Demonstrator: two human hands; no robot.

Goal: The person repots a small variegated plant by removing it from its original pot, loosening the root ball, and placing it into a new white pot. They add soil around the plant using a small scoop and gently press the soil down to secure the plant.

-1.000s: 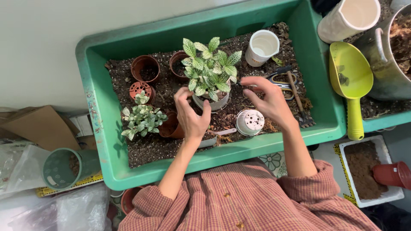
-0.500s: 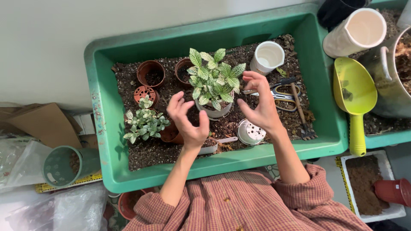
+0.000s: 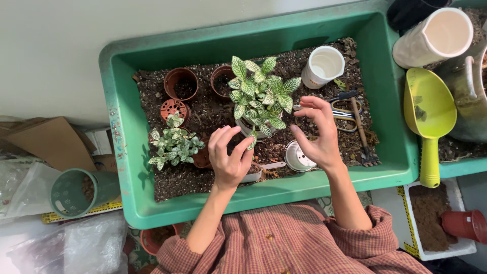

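A plant with white-veined green leaves [image 3: 258,94] stands in a small white pot [image 3: 247,130] on the soil in a big green tray [image 3: 122,152]. My left hand [image 3: 228,155] hovers just in front of the pot on its left side, fingers curled and apart, with nothing in it. On the pot's right, my right hand [image 3: 317,134] has its fingers spread and empty. Neither hand grips the pot. A white perforated pot [image 3: 297,158] lies on its side under my right palm.
In the tray are a smaller veined plant [image 3: 172,144], brown plastic pots [image 3: 181,83], a white cup [image 3: 323,66], scissors [image 3: 345,109] and a small rake [image 3: 362,139]. A yellow scoop [image 3: 428,116] and white jug [image 3: 436,35] lie right; a green mesh pot [image 3: 71,193] lies left.
Both hands were around the white pot a second ago. They have let go and drawn back, fingers opening. The plant stays upright in the soil.
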